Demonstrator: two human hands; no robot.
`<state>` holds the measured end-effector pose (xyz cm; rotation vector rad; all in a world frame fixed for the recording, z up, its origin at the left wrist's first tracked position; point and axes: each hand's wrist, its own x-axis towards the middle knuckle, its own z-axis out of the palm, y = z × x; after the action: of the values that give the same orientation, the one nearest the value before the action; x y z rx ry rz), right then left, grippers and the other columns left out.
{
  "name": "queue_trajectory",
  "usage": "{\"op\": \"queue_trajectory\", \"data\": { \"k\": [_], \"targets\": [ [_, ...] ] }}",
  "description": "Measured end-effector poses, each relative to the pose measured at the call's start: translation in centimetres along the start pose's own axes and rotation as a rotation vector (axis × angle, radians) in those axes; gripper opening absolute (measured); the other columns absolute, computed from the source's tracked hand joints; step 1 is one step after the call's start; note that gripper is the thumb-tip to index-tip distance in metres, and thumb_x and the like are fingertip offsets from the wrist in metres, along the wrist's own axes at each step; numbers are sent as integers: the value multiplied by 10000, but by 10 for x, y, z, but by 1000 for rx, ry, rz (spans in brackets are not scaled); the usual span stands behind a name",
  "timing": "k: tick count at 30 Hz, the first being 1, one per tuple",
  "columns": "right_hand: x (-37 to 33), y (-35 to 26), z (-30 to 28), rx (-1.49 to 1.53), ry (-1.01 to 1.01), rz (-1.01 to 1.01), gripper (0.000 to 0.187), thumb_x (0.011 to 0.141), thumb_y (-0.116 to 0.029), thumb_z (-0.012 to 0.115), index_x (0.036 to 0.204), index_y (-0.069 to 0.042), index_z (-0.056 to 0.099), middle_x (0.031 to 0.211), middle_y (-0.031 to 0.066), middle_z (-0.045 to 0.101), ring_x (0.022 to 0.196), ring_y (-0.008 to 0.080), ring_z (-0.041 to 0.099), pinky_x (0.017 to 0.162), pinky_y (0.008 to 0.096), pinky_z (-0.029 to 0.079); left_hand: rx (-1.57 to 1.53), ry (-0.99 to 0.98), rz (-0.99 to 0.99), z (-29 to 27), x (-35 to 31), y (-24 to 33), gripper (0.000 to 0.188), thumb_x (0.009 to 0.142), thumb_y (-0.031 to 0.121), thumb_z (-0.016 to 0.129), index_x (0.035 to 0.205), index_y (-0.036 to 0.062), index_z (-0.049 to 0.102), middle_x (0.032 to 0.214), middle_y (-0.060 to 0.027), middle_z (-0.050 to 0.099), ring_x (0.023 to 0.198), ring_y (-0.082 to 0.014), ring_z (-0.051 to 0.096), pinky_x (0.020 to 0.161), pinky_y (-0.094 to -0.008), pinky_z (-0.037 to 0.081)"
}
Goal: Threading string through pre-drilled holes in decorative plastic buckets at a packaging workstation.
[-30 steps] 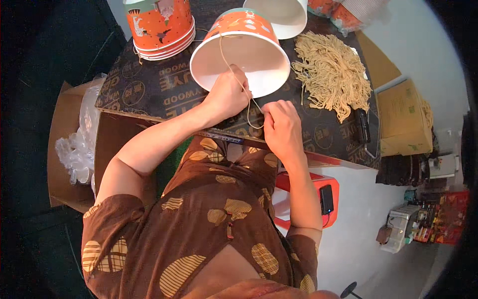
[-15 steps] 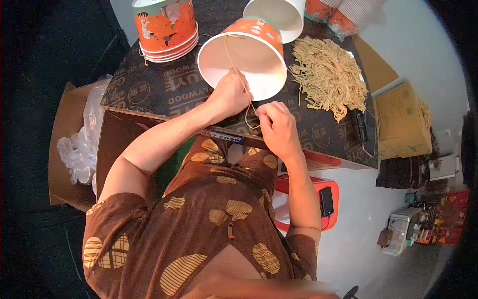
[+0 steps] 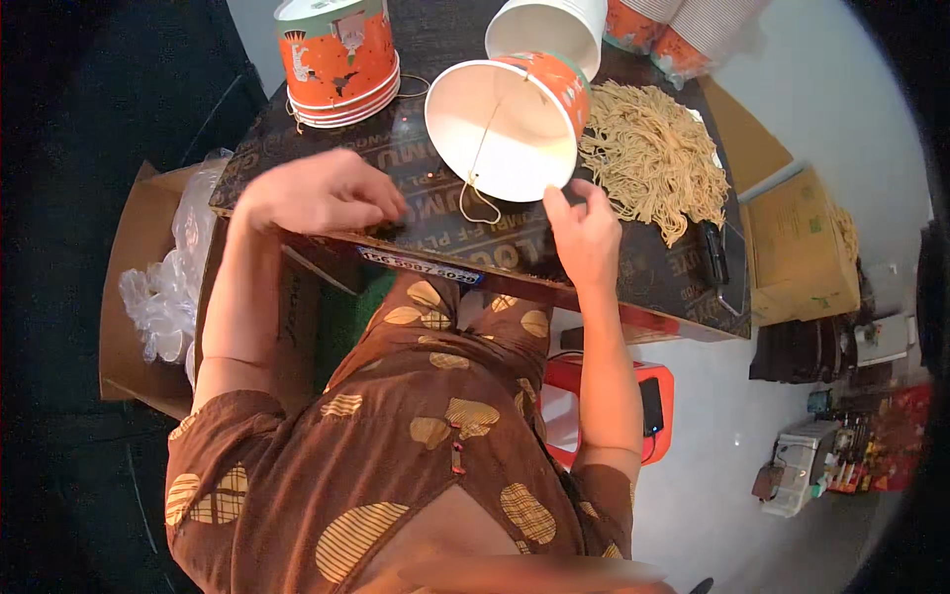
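A white-lined paper bucket (image 3: 495,134) with an orange printed outside lies tipped on the table, its mouth facing me. A thin tan cord (image 3: 482,148) runs across that mouth from the upper rim to a knot at the lower rim, where a loop hangs out. My right hand (image 3: 586,238) has the lower right rim between thumb and fingers. Left of the bucket, my left hand (image 3: 322,193) is above the table's front edge, slightly blurred, its fingers loosely bent and apart with nothing seen in them.
Nested orange buckets (image 3: 341,69) stand at the back left, a white bucket (image 3: 544,30) behind, and wrapped bucket stacks (image 3: 708,40) back right. A heap of tan cords (image 3: 658,158) lies right, near a black-handled tool (image 3: 714,252). Cartons (image 3: 802,243) flank the dark printed table (image 3: 416,223).
My left hand has let go of the cord and swung left. My right hand has gone from the cord to the bucket's rim. The bucket has shifted right and turned.
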<state>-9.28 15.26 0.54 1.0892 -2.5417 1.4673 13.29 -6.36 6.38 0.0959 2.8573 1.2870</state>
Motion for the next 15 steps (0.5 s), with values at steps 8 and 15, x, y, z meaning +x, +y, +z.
{"op": "queue_trajectory", "data": {
  "k": [8, 15],
  "targets": [
    [25, 2, 21, 122, -50, -194, 344, 905, -221, 526, 1084, 59, 615, 869, 307, 635, 834, 467, 631, 728, 479, 488, -215, 793, -293, -32, 29, 5, 570, 942, 493, 545, 1084, -51, 639, 924, -95, 670, 839, -143, 621, 765, -277, 495],
    [-26, -45, 7, -354, 290, -900, 505, 855, -20, 552, 1277, 201, 384, 1121, 298, 602, 767, 316, 680, 563, 339, 550, -234, 816, 121, 8, 15, 65, 1352, 468, 386, 959, 1475, -35, 161, 1321, -211, 496, 1249, -290, 483, 1069, -369, 367]
  ]
}}
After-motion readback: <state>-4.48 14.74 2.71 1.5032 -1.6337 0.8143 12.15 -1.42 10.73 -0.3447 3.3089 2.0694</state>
